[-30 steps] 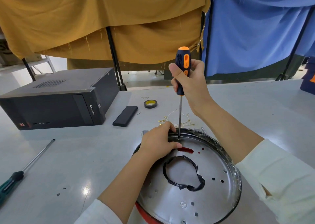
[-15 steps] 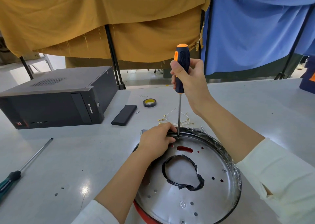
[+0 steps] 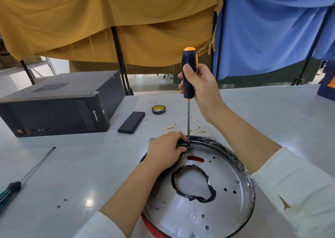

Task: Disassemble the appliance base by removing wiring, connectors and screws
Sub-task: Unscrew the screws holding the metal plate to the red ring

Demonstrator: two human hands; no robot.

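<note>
gripping the screwdriver (image 3: pixel 188 73) upright in my right hand (image 3: pixel 201 85), tip seemingly on a rim screw, my left hand (image 3: pixel 166 150) clasps the appliance base (image 3: pixel 226 165) rim.

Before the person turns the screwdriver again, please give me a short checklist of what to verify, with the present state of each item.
1. Right hand grips the orange-and-black screwdriver: ok.
2. Shaft upright, tip at the far inner rim of the round silver metal appliance base: ok.
3. Tip seated in a screw head: cannot tell, too small.
4. Left hand holds the base rim to steady it: ok.
5. Left fingers clear of the tip: not ok, right beside it.
</note>
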